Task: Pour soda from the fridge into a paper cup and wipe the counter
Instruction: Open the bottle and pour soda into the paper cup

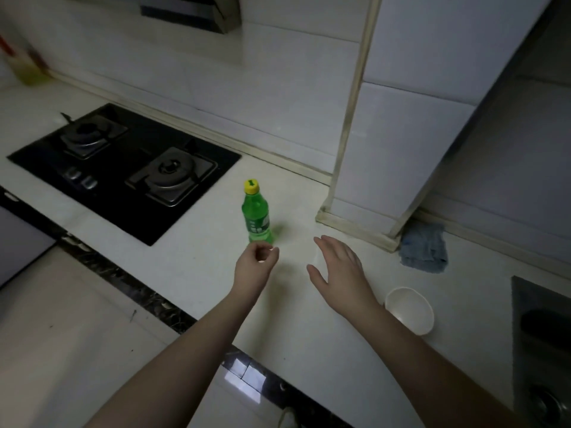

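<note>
A green soda bottle (256, 215) with a yellow cap stands upright on the white counter (197, 264), right of the stove. My left hand (255, 264) hovers just in front of the bottle's base, fingers loosely curled and holding nothing. My right hand (338, 270) is spread with straight fingers over the counter, to the right of the bottle and apart from it. A white paper cup (410, 310) stands upright behind my right forearm. A blue cloth (425, 248) lies crumpled by the tiled pillar's foot.
A black two-burner gas stove (123, 168) fills the counter's left part. A tiled pillar (398, 125) juts out at the back right. A steel sink (540, 350) sits at the far right edge. A yellowish bottle (26, 67) stands at the far left by the wall.
</note>
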